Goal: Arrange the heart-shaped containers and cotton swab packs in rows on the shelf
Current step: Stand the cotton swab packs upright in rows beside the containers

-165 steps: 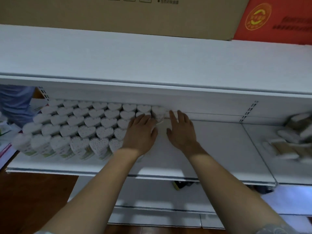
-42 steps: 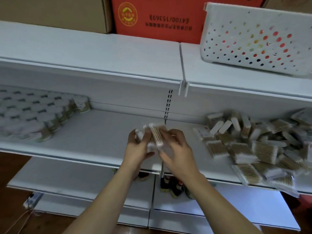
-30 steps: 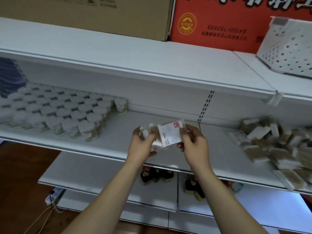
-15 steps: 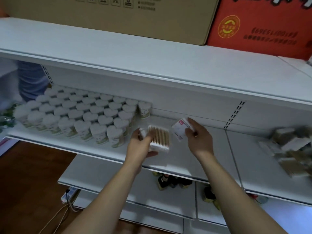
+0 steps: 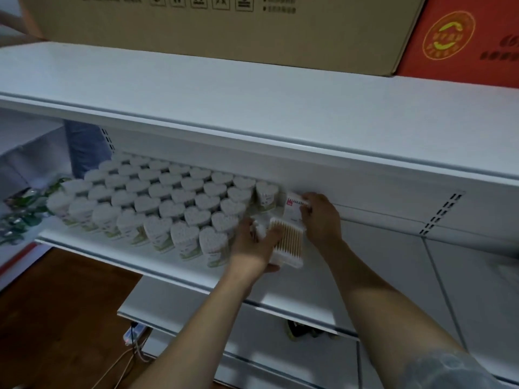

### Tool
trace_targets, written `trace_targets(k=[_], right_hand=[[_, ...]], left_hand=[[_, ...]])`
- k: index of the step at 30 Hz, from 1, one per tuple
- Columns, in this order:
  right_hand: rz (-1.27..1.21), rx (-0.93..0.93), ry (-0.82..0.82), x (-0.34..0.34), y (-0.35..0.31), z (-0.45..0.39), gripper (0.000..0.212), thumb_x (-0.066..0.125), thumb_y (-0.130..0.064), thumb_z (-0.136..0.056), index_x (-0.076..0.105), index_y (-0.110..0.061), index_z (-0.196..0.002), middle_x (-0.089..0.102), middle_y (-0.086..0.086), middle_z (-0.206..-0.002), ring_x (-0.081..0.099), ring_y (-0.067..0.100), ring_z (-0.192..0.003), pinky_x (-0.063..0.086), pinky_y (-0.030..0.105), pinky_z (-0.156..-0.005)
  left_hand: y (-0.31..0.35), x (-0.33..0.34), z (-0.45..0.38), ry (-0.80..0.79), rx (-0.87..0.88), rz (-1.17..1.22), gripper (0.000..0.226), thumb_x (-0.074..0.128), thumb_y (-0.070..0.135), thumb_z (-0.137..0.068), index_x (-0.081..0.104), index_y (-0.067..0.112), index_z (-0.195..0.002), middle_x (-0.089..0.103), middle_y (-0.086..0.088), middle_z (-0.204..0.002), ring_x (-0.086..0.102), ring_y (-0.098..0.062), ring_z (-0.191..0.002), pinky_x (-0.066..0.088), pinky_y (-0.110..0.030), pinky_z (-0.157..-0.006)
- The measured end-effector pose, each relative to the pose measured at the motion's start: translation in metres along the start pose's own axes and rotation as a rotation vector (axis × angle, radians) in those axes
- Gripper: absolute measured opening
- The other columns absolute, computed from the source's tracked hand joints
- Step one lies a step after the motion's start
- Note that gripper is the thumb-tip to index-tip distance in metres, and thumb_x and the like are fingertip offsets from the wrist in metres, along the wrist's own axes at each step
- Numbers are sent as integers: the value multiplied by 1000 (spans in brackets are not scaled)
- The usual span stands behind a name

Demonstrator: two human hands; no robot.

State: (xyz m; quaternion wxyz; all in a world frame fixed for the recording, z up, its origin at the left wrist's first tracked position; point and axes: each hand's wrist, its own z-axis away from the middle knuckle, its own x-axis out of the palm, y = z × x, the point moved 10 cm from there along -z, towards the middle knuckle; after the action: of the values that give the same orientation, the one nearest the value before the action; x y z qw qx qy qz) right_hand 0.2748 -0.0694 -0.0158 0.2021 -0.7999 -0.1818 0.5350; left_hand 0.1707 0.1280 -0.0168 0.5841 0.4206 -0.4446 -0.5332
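Several white heart-shaped containers (image 5: pixel 171 203) stand in tidy rows on the left part of the white shelf (image 5: pixel 379 276). My left hand (image 5: pixel 252 248) grips a stack of cotton swab packs (image 5: pixel 289 242), wooden sticks showing, just right of the front hearts. My right hand (image 5: pixel 320 217) pinches one cotton swab pack with a white label (image 5: pixel 293 206) and holds it upright at the back of the shelf, next to the last heart container (image 5: pixel 266 195).
The upper shelf (image 5: pixel 252 108) overhangs the work area and carries a brown carton (image 5: pixel 224 26) and a red box (image 5: pixel 463 40). A lower shelf (image 5: pixel 224 301) lies beneath. At far left are green packages (image 5: pixel 19 211) and a person's blue-clad legs (image 5: pixel 87 147).
The view swung left from the loose swab pile to the hearts. My right hand took one pack off the stack and carried it back beside the last heart container.
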Motion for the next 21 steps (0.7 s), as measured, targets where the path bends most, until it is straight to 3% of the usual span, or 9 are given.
trace_targets(k=[6, 9, 14, 17, 19, 21], right_hand=[[104, -44, 48, 11, -6, -15, 28, 63, -9, -87, 67, -5, -114, 55, 22, -122, 61, 42, -95, 52, 44, -81], [156, -57, 111, 9, -6, -20, 27, 66, -9, -85, 68, -5, -112, 51, 24, -122, 58, 43, -97, 55, 47, -80], [194, -3, 107, 7, -4, -16, 46, 66, -22, -89, 56, -13, -133, 45, 20, -134, 52, 42, -111, 55, 51, -77], [148, -17, 180, -16, -5, 2, 46, 59, -22, -92, 53, -13, -137, 45, 18, -136, 55, 40, -112, 57, 50, -77], [13, -8, 252, -37, -9, 22, 41, 50, -31, -95, 59, -13, -130, 54, 13, -127, 61, 32, -102, 58, 45, -78], [-185, 11, 278, -58, -17, 47, 43, 45, -41, -95, 64, -14, -122, 63, 6, -115, 65, 21, -92, 57, 39, -75]], left_hand=[[-15, -1, -14, -51, -70, 31, 54, 69, 31, -93, 39, 29, -137, 41, 1, -134, 53, -22, -110, 62, -33, -60], [-20, -5, -24, -56, -88, 41, 72, 70, 31, -91, 32, 27, -152, 39, -5, -148, 52, -27, -119, 61, -32, -56], [-23, -3, -32, -100, -106, 78, 73, 72, 29, -90, 33, 30, -151, 44, -7, -147, 57, -29, -116, 62, -37, -60], [-19, 0, -36, -111, -104, 76, 67, 72, 31, -90, 38, 27, -147, 46, 1, -139, 57, -27, -114, 63, -38, -62], [-17, 1, -39, -119, -100, 102, 57, 73, 32, -89, 45, 26, -138, 51, -1, -135, 62, -27, -109, 63, -41, -64], [-17, 3, -43, -113, -104, 149, 62, 75, 33, -87, 46, 22, -140, 56, -7, -134, 66, -28, -105, 63, -43, -64]])
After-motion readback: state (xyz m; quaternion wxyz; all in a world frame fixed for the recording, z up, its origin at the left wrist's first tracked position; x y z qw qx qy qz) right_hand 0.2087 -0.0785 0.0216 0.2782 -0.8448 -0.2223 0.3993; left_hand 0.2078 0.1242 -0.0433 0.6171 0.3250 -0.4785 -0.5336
